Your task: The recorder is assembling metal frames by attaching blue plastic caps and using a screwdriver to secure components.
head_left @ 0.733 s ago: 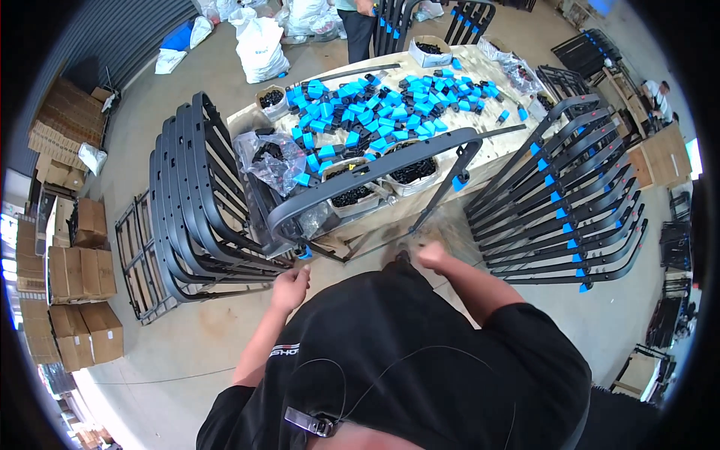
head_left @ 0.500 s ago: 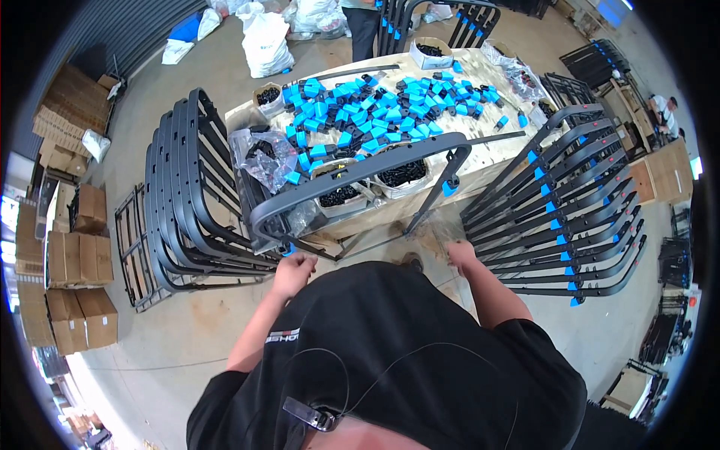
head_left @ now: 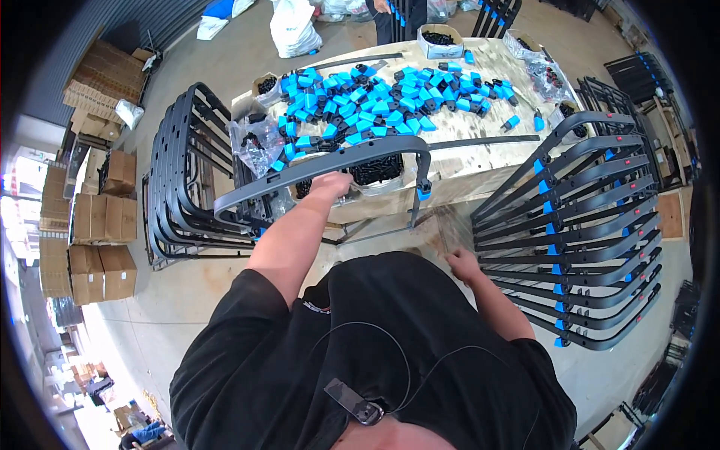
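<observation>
Your left hand (head_left: 332,182) is beside an open pale carton (head_left: 386,188) of small black parts (head_left: 379,170).
Left grip: can't tell; your right hand (head_left: 463,266) curls loosely, contents unclear.

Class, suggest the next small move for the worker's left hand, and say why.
The left hand should perhaps dip into the open box of small black parts: it is stretched out right beside that box, by the curved dark frame, while the right hand is lowered near the row of frames. Whether the left hand holds anything cannot be seen.
</observation>
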A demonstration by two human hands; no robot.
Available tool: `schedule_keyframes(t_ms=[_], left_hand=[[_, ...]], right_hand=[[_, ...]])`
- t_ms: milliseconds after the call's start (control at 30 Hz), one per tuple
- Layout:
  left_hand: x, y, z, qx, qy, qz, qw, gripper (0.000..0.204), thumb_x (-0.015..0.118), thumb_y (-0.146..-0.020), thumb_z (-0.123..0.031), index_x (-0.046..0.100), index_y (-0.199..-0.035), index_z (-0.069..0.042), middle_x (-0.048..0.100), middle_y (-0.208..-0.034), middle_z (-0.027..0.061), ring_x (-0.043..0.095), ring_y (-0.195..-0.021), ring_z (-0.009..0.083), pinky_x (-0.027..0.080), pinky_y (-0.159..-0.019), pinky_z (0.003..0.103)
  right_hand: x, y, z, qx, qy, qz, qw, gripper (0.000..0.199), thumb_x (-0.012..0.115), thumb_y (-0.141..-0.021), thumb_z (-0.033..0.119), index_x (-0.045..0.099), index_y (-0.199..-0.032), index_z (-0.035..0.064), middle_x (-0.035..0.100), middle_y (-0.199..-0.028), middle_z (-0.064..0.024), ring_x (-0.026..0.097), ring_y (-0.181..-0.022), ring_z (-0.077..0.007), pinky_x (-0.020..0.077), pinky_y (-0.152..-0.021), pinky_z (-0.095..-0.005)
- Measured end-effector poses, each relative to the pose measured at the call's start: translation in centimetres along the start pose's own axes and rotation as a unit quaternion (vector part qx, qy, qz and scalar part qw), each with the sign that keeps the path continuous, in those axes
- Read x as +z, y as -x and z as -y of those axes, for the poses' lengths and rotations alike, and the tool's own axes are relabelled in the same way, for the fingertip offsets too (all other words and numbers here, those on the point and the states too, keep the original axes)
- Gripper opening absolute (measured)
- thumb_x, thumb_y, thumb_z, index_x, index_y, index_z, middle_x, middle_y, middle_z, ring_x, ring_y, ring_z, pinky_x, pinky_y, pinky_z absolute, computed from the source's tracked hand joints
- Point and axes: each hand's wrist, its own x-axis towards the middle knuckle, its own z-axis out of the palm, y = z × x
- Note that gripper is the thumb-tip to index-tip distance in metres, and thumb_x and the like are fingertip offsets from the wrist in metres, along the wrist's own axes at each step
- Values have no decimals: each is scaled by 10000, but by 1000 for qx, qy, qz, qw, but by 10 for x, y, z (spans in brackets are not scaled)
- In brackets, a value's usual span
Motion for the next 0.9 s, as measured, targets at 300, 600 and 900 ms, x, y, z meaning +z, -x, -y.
schedule_keyframes(t_ms=[300, 600, 900], left_hand=[[7, 49, 61, -78, 425, -74, 899, 300, 568, -878, -133, 672, -1112, 24, 682, -872, 130, 633, -799, 174, 504, -671, 304], [33, 173, 51, 243, 479, -88, 839, 533, 563, -922, -15, 474, -1447, -10, 653, -1033, 52, 593, -886, 101, 513, -770, 281], [1, 203, 121, 426, 180, -231, 856, 588, 780, -824, -101, 565, -1371, -91, 638, -1052, 158, 655, -911, 346, 550, -802, 407]], right_hand=[[-26, 13, -87, 150, -108, 18, 983, 310, 677, -872, 298, 672, -926, -7, 678, -749, -127, 657, -625, -229, 516, -575, -391], [4, 37, 250, -191, -228, 330, 896, 364, 690, -975, 403, 672, -1152, 86, 655, -902, -21, 596, -769, -118, 485, -673, -312], [111, 84, 336, -54, -462, 282, 839, 239, 588, -1035, 374, 655, -1023, 145, 649, -897, 26, 599, -782, -105, 481, -721, -329]])
